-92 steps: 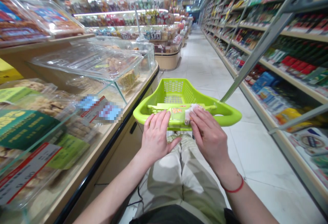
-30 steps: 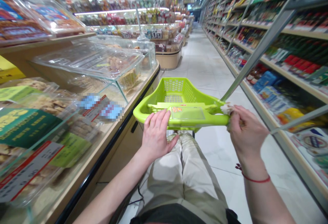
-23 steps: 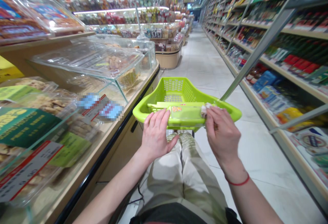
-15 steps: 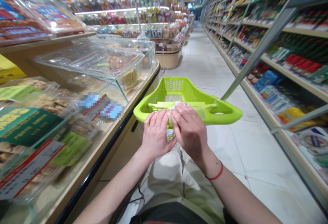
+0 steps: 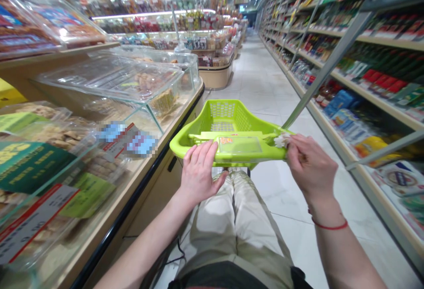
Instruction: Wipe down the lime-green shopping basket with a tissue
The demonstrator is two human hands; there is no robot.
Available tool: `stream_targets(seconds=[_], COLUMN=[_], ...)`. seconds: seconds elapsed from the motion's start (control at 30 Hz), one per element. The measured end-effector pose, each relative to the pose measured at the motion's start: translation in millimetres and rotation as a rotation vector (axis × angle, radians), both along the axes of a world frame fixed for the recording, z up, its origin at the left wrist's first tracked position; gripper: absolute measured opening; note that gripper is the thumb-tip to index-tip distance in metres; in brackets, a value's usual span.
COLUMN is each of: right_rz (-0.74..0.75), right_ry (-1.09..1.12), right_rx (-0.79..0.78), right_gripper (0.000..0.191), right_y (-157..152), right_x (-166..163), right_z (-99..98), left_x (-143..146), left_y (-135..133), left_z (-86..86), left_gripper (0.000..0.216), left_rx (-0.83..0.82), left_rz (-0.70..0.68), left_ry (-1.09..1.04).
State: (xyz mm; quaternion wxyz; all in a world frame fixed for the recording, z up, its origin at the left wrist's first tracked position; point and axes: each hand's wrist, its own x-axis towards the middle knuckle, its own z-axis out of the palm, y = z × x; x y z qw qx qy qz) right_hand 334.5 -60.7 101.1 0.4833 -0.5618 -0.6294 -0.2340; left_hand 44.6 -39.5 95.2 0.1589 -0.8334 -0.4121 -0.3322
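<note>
The left hand (image 5: 198, 170) lies, thumb out wide, on the near edge of the green shopping cart (image 5: 179, 145), while the right hand (image 5: 313, 165) pinches a crumpled white tissue (image 5: 281, 140) at its right corner, where pressing flat should rub best.

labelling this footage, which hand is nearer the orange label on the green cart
Left. The left hand rests on the cart beside the orange label; the right hand is farther off, gripping a white wad near the cart's right end.
</note>
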Motion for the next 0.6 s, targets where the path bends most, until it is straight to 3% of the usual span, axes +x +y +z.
stream_targets(seconds=[0.17, 0.6], right_rz=[-0.059, 0.180], right_ry=[0.091, -0.106], right_rx=[0.023, -0.033], right_gripper=[0.025, 0.024], right_y=[-0.9, 5.8], right_x=[-4.7, -120.2], right_z=[-1.7, 21.1], left_x=[1.8, 2.9], left_y=[-0.2, -1.8], left_z=[-0.8, -1.0], left_gripper=[0.076, 0.079], left_rx=[0.002, 0.002], left_rz=[0.003, 0.007], left_ry=[-0.005, -0.025])
